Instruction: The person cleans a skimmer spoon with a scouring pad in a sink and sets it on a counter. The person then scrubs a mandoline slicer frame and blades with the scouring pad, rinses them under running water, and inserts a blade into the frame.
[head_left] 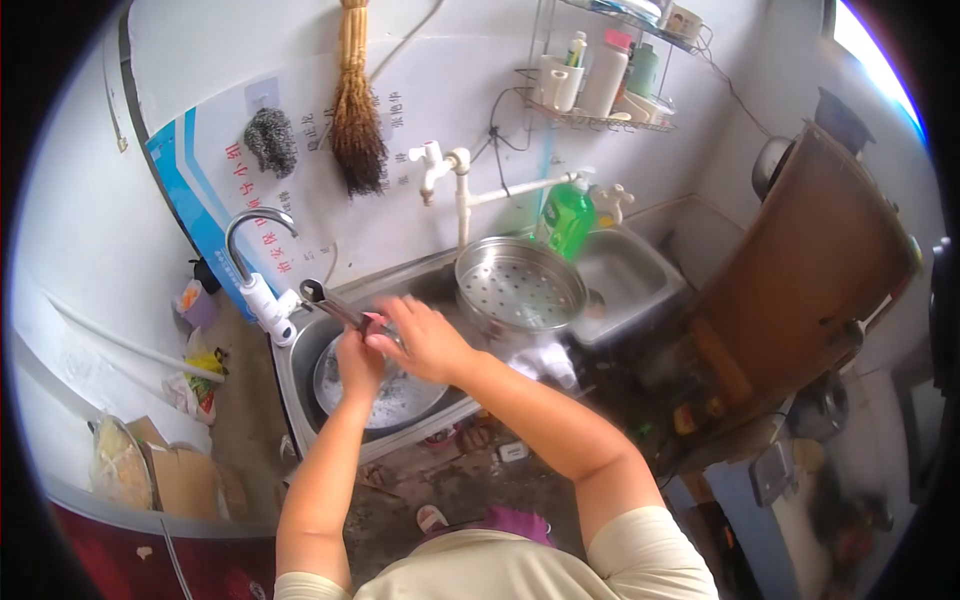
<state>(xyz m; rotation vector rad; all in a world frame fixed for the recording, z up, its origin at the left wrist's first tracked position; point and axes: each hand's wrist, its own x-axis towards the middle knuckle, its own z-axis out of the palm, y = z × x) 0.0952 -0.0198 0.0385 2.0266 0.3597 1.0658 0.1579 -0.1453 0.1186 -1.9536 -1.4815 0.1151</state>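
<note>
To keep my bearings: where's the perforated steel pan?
In the head view, the perforated steel pan sits right of the right hand, beside the large green bottle.

The utensil [338,306] is grey, the pan [522,288] dotted silver, the bottle [566,222] green.

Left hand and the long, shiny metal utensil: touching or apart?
Touching: the head view shows the left hand closed around the metal utensil, whose far end sticks out past the fist.
</note>
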